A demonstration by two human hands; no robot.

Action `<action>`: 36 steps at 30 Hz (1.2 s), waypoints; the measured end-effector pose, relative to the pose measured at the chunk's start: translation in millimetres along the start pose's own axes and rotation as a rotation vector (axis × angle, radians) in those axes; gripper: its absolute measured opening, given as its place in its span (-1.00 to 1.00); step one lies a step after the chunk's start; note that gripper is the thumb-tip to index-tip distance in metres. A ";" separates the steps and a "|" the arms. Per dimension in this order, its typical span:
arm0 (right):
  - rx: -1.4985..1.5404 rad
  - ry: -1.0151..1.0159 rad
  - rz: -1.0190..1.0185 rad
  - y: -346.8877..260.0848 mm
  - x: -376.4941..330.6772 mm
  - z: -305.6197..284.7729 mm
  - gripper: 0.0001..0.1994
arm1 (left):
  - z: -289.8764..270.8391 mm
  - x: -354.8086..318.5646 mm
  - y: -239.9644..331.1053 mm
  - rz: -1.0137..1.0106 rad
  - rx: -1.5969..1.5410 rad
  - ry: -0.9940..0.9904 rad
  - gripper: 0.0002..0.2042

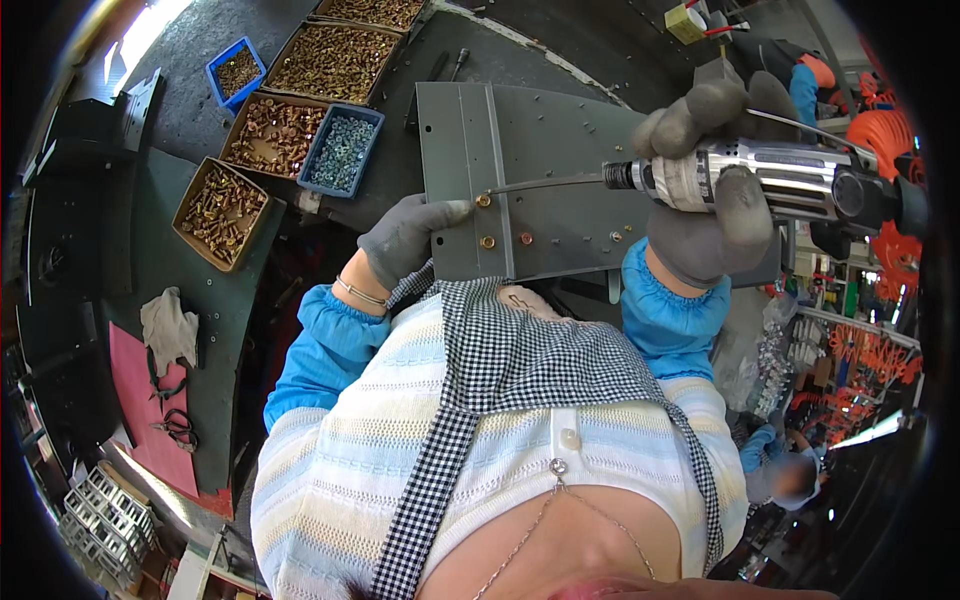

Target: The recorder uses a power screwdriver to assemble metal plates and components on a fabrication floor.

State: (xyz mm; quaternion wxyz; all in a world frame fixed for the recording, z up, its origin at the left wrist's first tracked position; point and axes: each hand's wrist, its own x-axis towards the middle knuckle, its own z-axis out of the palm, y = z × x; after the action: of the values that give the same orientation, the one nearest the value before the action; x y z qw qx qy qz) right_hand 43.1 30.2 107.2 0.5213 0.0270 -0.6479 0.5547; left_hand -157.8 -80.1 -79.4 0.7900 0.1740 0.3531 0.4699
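Note:
A dark grey metal panel (560,130) lies in front of me, with raised ridges and several small studs. My left hand (405,238), in a grey glove, is closed at the panel's left edge. One finger reaches over the top, its tip beside a brass-coloured bolt (484,201); the other fingers are partly hidden. My gloved right hand (700,245) wraps round a silver power screwdriver (780,180), held sideways above the panel. Its long thin bit (550,184) points left, its tip at that bolt. Nearby on the panel sit another brass bolt (487,242) and a copper-coloured one (526,238).
Cardboard boxes of brass bolts (335,62) stand on the dark bench at upper left, alongside a blue bin of silvery nuts (341,148). Scissors (176,430) and a spare glove (170,328) lie at left. Orange coiled hoses (880,145) hang at right; another person (780,465) is farther off.

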 end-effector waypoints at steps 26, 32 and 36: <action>0.047 -0.424 0.079 17.1 41.1 13.5 -0.35 | 0.5 -3.2 -0.6 -0.021 -0.067 0.042 -0.58; -0.078 -0.287 0.063 7.6 43.4 17.5 -0.36 | 3.4 -3.9 4.1 -0.038 -0.071 0.022 -0.57; -0.109 -0.265 0.061 0.1 45.2 18.4 -0.35 | 2.7 -4.7 5.9 -0.061 -0.096 -0.001 -0.54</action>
State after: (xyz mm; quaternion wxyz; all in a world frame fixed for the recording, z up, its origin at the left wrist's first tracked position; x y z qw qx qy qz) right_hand 10.6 41.1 141.9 0.4149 0.0521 -0.7407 0.5259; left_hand -161.0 -81.2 -72.1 0.8116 0.1254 0.3348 0.4620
